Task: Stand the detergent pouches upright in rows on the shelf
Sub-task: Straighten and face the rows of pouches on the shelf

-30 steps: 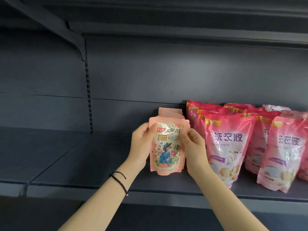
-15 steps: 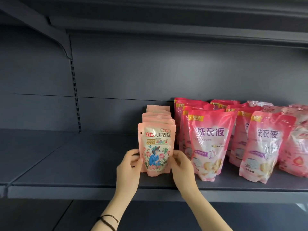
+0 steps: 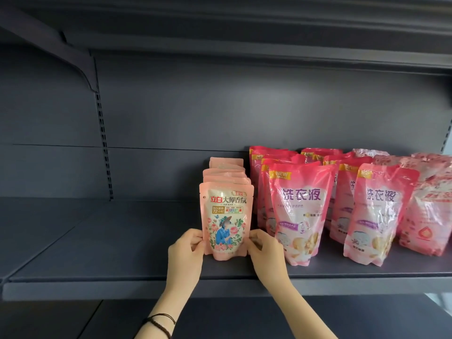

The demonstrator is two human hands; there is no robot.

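**Both Hands Pinched the Front Pouch Near the Shelf's Lip**

The left hand (image 3: 187,250) and the right hand (image 3: 265,250) were each clamped on the lower side edges of one pale pink detergent pouch (image 3: 226,221), fingers and thumb curled onto its seams. The pouch stood upright between the two hands, its base on the dark grey shelf (image 3: 122,241), its printed face showing a figure in blue among roses. Directly beyond the hands, a row of matching pale pouches (image 3: 226,165) stood one behind another, only their tops showing above the front one. Just past the right hand stood the larger pink laundry-liquid pouches (image 3: 299,211), upright in several rows and close against each other; those farthest from that hand leaned and looked crumpled. Out past the left hand the shelf ran bare to a slotted upright (image 3: 104,143) on the back panel. Dark cord bracelets (image 3: 160,321) circled the left wrist.
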